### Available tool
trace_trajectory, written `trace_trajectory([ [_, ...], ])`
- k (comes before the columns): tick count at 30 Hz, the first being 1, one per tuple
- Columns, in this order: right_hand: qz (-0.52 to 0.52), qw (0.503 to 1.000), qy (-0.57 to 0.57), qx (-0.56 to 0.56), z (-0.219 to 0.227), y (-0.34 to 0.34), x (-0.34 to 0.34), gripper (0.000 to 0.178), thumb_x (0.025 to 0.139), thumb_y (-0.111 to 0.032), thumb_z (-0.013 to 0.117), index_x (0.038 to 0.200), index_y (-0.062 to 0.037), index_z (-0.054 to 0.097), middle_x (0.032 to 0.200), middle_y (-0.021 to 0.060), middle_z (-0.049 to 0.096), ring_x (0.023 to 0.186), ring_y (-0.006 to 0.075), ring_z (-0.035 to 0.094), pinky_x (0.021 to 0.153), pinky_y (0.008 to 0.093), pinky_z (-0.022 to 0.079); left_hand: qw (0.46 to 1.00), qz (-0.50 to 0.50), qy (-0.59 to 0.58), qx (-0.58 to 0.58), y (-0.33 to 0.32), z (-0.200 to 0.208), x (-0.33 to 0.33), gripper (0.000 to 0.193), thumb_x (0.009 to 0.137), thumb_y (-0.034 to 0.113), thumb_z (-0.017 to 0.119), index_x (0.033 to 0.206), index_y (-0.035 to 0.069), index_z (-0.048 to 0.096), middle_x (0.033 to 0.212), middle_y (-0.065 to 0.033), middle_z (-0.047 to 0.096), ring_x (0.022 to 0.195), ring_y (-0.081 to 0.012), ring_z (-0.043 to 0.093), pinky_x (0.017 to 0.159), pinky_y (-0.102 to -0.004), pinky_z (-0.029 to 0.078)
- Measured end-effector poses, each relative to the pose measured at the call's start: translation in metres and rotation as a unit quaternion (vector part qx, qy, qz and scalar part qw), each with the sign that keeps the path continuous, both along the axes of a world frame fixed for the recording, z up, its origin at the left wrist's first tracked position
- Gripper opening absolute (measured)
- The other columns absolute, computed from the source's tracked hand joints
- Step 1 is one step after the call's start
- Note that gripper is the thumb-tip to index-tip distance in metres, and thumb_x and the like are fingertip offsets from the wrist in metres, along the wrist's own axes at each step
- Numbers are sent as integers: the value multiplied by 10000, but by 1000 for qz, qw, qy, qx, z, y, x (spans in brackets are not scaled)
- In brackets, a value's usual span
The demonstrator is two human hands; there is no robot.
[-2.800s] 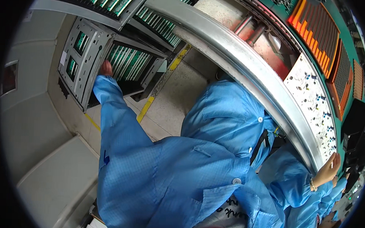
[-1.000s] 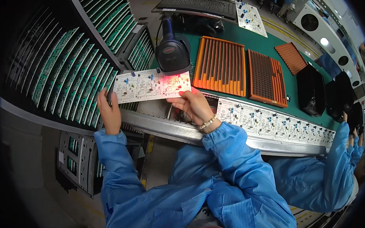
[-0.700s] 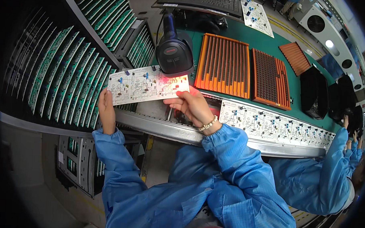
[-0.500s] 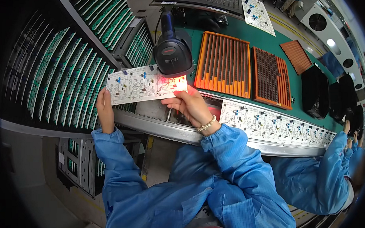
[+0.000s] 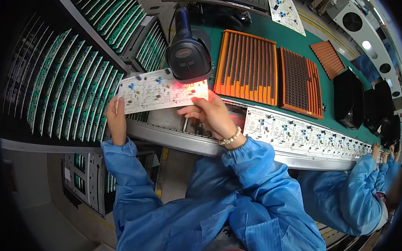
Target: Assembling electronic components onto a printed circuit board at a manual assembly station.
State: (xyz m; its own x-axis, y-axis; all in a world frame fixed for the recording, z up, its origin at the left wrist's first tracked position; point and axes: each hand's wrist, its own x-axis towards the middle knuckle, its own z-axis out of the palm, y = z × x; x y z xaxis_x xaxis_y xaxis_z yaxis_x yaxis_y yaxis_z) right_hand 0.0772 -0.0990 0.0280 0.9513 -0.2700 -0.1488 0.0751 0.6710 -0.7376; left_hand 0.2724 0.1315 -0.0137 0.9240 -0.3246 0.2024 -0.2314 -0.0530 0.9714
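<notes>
A white circuit board (image 5: 144, 93) with small blue and dark components is held up level between both hands. My left hand (image 5: 116, 120) grips its left end, thumb on top. At the right end, my right hand (image 5: 214, 116) pinches the near edge with thumb above and fingers below; a beaded bracelet circles that wrist. Right over the board's right part hangs a black barcode scanner (image 5: 188, 58), and its red light falls on the board near my right thumb. The scanner hides part of the board's far edge.
Racks of upright green boards (image 5: 74, 90) stand at the left. A row of white boards (image 5: 298, 137) lies along the metal rail (image 5: 165, 135). Orange component trays (image 5: 247, 67), black bins (image 5: 349, 99) and a keyboard (image 5: 227, 0) occupy the green table. A co-worker in blue (image 5: 344, 192) sits at the right.
The board's right end has shifted slightly right and up beneath the scanner, with both hands still holding it. The co-worker's hand at the far right has moved down toward the row of boards.
</notes>
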Motion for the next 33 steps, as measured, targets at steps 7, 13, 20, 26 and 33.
trace_trajectory([
  [7,-117,992,39,-22,2,-24,-43,360,968,-24,391,1324,26,389,1137,211,622,877,293,693,739,329,555,996,-85,3,17,-44,11,-29,308,991,137,542,1234,-52,547,1118,-100,651,991,-121,599,867,-252,465],
  [13,-146,988,27,-40,11,-31,-50,367,960,-25,393,1323,30,394,1104,204,636,840,270,685,737,315,532,993,-116,2,3,-58,15,-29,362,993,119,536,1294,-79,501,1160,-113,640,1029,-129,598,906,-251,457],
  [20,-150,987,26,-44,9,-39,-50,366,956,-31,400,1316,39,402,1085,199,645,821,260,686,727,306,532,991,-131,10,11,-66,13,-26,341,994,115,533,1276,-75,515,1136,-109,651,1002,-125,610,885,-244,464],
  [26,-154,985,23,-71,12,-43,-51,344,964,-46,414,1296,46,421,1070,192,654,806,249,691,695,295,535,991,-133,24,9,-71,15,-30,324,992,100,527,1264,-74,513,1118,-121,659,988,-130,615,878,-248,472],
  [33,-223,963,77,-131,11,-66,-78,329,965,-62,472,1275,47,461,1057,158,659,807,204,667,667,281,526,974,-212,82,-23,-88,14,-50,335,999,102,510,1281,-78,491,1079,-114,674,962,-119,623,869,-244,474],
])
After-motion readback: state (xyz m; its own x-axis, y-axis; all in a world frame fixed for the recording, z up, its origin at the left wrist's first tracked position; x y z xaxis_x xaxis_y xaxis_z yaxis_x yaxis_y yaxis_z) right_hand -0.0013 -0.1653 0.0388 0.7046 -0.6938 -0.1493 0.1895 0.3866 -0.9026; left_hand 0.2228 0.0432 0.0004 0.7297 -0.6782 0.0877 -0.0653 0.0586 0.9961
